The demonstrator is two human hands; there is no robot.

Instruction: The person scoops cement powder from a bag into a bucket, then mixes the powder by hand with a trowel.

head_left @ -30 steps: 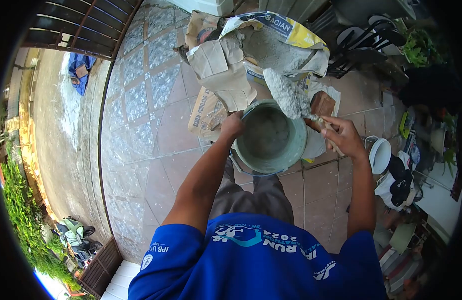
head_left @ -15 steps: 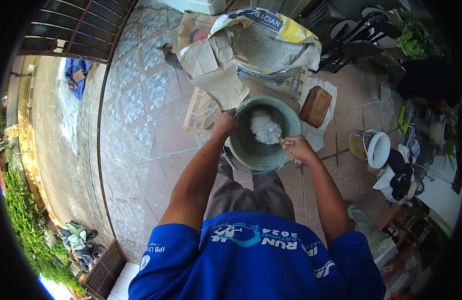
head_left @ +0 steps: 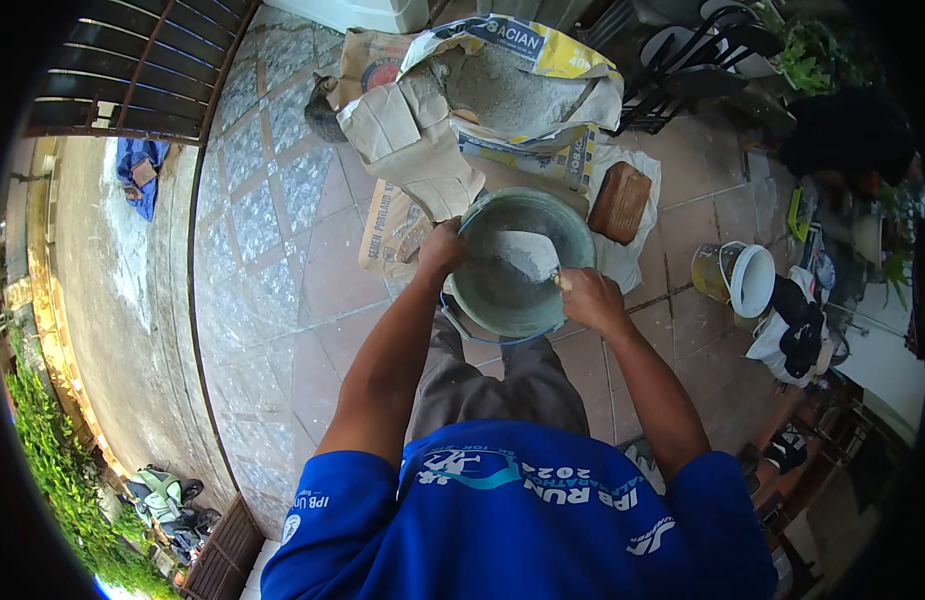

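The green bucket (head_left: 579,225) is sitting on the tiled floor (head_left: 697,240), powder-dusted trowel (head_left: 527,254) lying inside its round mouth. Left hand (head_left: 441,248) is curling round the rim; right hand (head_left: 591,297) is closing on the trowel's handle. Beyond, an open sack (head_left: 512,88) is holding gray powder.

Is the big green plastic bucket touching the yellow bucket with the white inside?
Apart. The head view plainly shows brown floor tiles between the green plastic bucket and the yellow bucket off to its right.
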